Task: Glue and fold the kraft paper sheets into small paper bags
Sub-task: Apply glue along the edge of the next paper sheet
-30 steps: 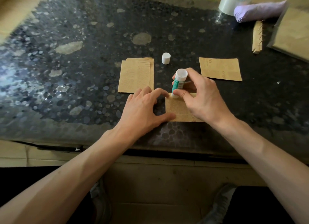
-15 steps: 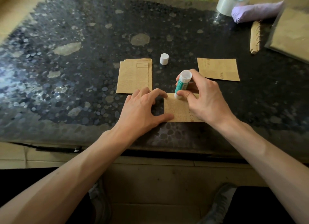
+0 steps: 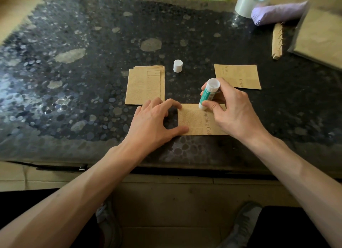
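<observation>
The kraft sheet [image 3: 192, 121] lies flat by the worktop's [image 3: 92, 44] near edge, pinned at its left end by the spread left hand [image 3: 153, 122]. The right hand [image 3: 231, 110] clamps the glue stick [image 3: 209, 95] onto its far edge. It looks light and floppy, best held flat at the corners

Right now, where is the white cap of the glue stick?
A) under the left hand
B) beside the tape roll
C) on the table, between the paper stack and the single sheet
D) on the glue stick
C: the white cap stands alone on the table, between the stack of sheets and the single sheet, apart from the glue stick in the right hand.
</observation>
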Motion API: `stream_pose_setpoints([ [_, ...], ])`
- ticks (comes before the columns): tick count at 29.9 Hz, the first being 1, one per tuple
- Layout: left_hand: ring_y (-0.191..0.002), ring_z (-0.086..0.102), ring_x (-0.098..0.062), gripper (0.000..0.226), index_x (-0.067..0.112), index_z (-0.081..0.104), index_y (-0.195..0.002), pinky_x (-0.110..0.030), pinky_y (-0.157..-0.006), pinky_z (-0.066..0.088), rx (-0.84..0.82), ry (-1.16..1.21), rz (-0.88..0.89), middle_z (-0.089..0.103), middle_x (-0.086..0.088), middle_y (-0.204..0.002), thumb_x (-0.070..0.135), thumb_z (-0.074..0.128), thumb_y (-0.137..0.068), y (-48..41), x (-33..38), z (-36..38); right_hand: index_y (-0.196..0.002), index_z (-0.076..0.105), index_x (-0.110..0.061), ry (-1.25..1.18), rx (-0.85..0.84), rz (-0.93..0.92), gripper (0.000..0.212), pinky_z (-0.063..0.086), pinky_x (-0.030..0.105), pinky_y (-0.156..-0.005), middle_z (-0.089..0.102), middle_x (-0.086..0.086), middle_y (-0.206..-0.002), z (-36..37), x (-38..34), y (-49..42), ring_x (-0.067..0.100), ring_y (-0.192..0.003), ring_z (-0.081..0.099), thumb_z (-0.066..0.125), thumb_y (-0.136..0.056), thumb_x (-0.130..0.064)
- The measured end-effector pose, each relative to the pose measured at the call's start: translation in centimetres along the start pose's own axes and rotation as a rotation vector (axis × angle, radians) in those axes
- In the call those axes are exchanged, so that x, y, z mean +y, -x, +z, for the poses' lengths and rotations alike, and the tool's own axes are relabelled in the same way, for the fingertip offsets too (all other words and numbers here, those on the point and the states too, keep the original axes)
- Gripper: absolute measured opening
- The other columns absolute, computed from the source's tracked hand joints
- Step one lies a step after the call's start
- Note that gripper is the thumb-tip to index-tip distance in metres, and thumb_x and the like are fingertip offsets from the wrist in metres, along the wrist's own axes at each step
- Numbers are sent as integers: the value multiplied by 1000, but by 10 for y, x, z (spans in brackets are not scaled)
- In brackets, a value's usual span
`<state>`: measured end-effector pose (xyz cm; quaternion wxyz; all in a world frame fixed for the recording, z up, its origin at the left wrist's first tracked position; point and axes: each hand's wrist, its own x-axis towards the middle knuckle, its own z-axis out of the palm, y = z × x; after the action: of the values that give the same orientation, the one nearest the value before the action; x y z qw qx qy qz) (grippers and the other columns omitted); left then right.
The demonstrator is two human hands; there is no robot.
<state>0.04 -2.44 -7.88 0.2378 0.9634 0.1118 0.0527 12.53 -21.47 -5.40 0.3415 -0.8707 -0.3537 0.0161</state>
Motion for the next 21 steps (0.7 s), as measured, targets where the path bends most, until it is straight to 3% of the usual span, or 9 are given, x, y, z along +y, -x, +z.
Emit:
stream_pose_setpoints([
  [10, -99, 46, -7, 62, 46, 53, -126, -29, -87, 32, 7, -3, 4, 40, 22, -93, 78, 62, -73, 0, 0, 1, -121, 58, -17, 56, 63, 39, 37, 42, 6, -79, 67, -4, -119, -7, 6, 5, 3, -103, 60, 74, -95, -37],
  [17, -99, 47, -8, 64, 45, 53, -127, -30, -89, 33, 8, 4, 6, 43, 19, -95, 78, 60, -73, 1, 1, 0, -126, 58, -16, 45, 45, 57, 37, 46, 16, -87, 66, -2, -123, -14, 11, 10, 8, -110, 59, 74, -95, -30],
  [21, -100, 46, -8, 65, 45, 53, -128, -29, -90, 32, 1, 6, 0, 45, 18, -97, 78, 60, -72, 1, 1, -1, -124, 59, -16, 30, 43, 67, 34, 41, 4, -82, 63, -9, -114, -18, 15, 10, 5, -106, 59, 75, -95, -25],
])
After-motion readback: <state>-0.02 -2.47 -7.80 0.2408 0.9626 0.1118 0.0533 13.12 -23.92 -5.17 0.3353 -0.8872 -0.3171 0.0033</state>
